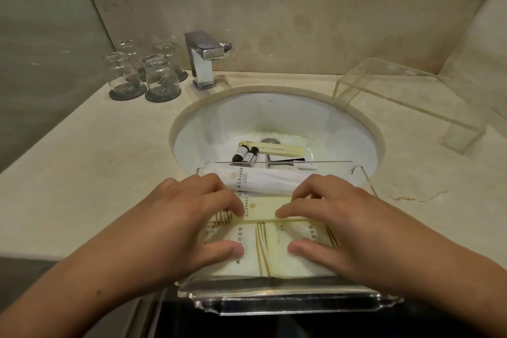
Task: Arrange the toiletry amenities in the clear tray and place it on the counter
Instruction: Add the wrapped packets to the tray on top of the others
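Note:
A clear acrylic tray (pixel 290 300) lies across the near edge of the sink, partly overhanging the counter's front. Inside it are pale yellow amenity packets (pixel 263 252) and a white wrapped roll (pixel 263 180) along its far side. My left hand (pixel 175 225) and my right hand (pixel 348 222) both rest flat on the packets, fingers spread and pressing down. In the basin beyond lie two small dark bottles (pixel 244 153), a razor (pixel 270 159) and a long yellow packet (pixel 274 148).
The round white sink (pixel 219 118) sits in a beige stone counter (pixel 82 173). A chrome faucet (pixel 204 59) stands behind it. Several upturned glasses (pixel 145 71) on dark coasters stand at the back left. A clear acrylic riser (pixel 406 101) stands at the back right.

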Available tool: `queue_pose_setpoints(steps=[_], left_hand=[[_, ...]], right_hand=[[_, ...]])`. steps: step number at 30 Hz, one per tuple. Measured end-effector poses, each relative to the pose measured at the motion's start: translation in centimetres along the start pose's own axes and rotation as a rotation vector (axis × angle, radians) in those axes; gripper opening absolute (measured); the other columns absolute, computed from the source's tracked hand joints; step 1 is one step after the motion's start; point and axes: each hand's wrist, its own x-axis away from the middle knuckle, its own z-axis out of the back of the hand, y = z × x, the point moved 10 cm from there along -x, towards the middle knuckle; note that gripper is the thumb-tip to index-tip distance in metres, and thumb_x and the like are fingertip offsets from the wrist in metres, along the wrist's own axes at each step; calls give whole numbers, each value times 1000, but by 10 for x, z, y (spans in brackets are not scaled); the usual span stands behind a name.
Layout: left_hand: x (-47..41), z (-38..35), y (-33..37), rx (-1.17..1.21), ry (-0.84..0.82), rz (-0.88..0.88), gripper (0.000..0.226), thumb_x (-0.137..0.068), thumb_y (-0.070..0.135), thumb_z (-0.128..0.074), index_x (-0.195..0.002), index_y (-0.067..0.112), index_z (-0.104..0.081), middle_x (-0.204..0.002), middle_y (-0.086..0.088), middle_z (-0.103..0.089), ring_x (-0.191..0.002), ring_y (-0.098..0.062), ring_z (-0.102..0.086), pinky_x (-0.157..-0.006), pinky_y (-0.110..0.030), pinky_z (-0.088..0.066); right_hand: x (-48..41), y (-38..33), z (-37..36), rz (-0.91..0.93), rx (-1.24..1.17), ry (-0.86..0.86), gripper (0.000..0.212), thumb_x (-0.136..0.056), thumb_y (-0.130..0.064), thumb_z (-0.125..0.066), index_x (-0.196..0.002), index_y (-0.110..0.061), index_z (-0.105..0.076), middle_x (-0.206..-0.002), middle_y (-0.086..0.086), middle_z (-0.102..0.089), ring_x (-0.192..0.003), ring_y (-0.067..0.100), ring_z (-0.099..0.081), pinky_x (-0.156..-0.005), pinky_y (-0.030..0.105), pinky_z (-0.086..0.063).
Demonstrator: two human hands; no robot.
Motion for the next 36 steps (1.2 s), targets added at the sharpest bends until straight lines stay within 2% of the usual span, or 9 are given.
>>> queue_pose_setpoints(steps=[9,14,21,26,30,33,36], left_hand=[[10,-12,5,19,-90,-46,60,-73,88,-44,-128,65,-35,-126,33,-33,-114,8,-36,-96,-23,-31],[9,-11,8,2,-99,-79,55,-75,89,-44,-125,68,-37,-126,34,-31,-115,8,-33,-95,-18,-28],[11,-13,7,41,-126,-84,55,-76,89,-40,-126,69,-37,-130,36,-27,-122,10,-31,-100,-24,-29],[11,-8,8,44,-77,-92,53,-77,88,-36,-126,67,-36,-130,37,-29,-125,8,-31,-105,-25,-30],[8,-4,7,60,-26,-84,50,-81,85,-38,-126,64,-38,-129,37,-37,-124,5,-38,-102,-28,-35],[1,6,1,80,50,-48,49,-85,81,-39,-128,58,-43,-128,34,-43,-122,4,-44,-100,-28,-37],[-9,10,-7,29,92,-13,56,-85,77,-36,-135,52,-43,-134,32,-44,-124,4,-45,-100,-29,-36]], right_hand=[[2,-2,-7,12,-28,-41,61,-83,-73,-53,-140,-56,-39,-127,-34,-30,-124,-9,-34,-100,22,-44],[2,-4,-9,11,-31,-51,63,-82,-72,-56,-140,-59,-35,-125,-34,-29,-122,-9,-33,-98,23,-45],[2,-2,-10,14,-30,-40,62,-84,-72,-55,-142,-56,-38,-127,-33,-30,-122,-8,-34,-100,24,-44],[2,-1,-6,16,-24,-39,61,-83,-75,-52,-140,-56,-40,-127,-35,-31,-125,-9,-32,-101,24,-43],[0,2,3,5,-18,7,59,-81,-78,-47,-135,-55,-46,-127,-34,-36,-124,-9,-37,-99,23,-44],[-4,9,12,-18,-12,67,54,-87,-75,-43,-134,-50,-52,-128,-32,-41,-123,-7,-43,-99,25,-46],[-12,15,14,-49,13,87,54,-90,-68,-41,-140,-48,-49,-138,-31,-39,-130,-6,-39,-106,25,-41]])
